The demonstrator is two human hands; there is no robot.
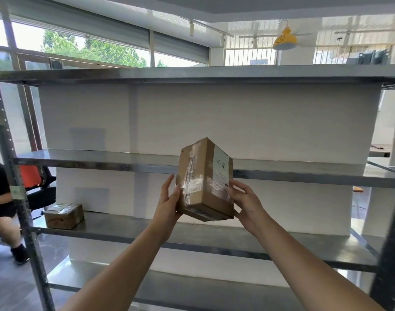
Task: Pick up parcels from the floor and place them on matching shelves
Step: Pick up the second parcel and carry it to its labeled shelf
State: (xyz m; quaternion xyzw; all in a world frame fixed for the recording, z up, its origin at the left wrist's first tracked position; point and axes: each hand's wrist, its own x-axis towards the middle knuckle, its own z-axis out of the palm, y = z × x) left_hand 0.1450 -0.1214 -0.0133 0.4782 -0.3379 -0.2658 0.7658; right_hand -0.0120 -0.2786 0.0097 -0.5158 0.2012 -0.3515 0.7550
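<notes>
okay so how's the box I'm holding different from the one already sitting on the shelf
The held box is in the air between your left hand and right hand, standing tall and tilted; the shelf box lies flat at the left end of a shelf. The held box looks bigger, though it is nearer. Both are brown cardboard with clear tape.

The parcel [205, 180] is brown cardboard, banded with glossy clear tape and carrying a white label with dark handwriting. A second box [64, 215] is the same brown, with pale tape and a greenish-white label on top. The shelves [282, 173] are dull grey metal, backed by plain white panels [237, 120]. A yellow lamp [284, 40] hangs from the white ceiling. The chair [31, 176] is orange and black.
</notes>
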